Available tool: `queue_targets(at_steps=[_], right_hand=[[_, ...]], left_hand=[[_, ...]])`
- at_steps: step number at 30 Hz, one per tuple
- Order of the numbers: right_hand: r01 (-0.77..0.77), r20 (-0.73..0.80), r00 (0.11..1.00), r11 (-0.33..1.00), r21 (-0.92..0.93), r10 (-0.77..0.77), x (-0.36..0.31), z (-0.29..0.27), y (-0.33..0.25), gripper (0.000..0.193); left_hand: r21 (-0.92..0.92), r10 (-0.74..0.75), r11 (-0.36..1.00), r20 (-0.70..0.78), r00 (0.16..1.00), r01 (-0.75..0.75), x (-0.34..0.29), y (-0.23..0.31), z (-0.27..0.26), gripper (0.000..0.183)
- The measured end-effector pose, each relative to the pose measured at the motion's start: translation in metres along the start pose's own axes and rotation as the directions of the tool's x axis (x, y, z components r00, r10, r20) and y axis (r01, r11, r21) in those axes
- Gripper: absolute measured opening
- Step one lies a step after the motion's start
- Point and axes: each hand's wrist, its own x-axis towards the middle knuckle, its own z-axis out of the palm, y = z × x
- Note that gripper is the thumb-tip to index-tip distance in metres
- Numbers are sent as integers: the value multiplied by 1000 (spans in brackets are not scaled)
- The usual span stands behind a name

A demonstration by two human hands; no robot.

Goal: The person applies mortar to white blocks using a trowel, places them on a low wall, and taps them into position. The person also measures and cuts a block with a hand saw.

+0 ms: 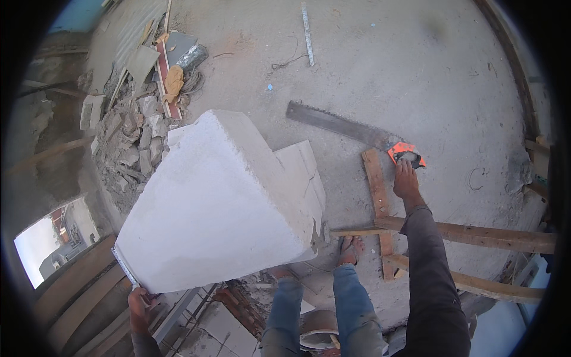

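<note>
A large white block [202, 202], like aerated concrete, lies in front of me, its broad face turned up. At its near left edge my left hand [140, 308] is closed on a narrow marked measuring strip [123, 263], which runs along the block's side. My right hand [407, 181] reaches out to the right, its fingers at the orange and black handle of a handsaw [339, 124]. The long dusty blade points left, past the far side of the block. How far the fingers wrap the handle is partly hidden.
Rubble [140, 140] is piled beyond the block's left, with boards [166, 77] and scraps. Wooden beams [476, 234] cross on the right, joined to an upright plank [377, 184]. Another marked strip [307, 35] lies on the far floor. A bucket [318, 330] stands between my legs.
</note>
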Motion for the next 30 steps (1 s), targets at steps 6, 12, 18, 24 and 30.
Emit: queue_targets(at_steps=[6, 12, 18, 24, 30], right_hand=[[51, 142, 989, 999, 1, -51, 18, -19, 17, 37], [-197, 308, 948, 614, 765, -80, -9, -207, 19, 33], [-462, 460, 883, -334, 822, -88, -173, -435, -64, 24], [-189, 241, 967, -407, 894, 79, -253, -553, -179, 24], [-244, 282, 929, -175, 954, 239, -257, -602, -265, 20]], left_hand=[[-26, 26, 999, 32, 999, -25, 10, -8, -5, 19], [57, 98, 994, -55, 994, -95, -46, 9, 28, 22], [274, 441, 799, 336, 832, -534, -205, 31, 88, 47], [97, 323, 598, 879, 350, -796, -301, 93, 131, 65], [95, 565, 397, 759, 325, -913, -241, 94, 51, 57]])
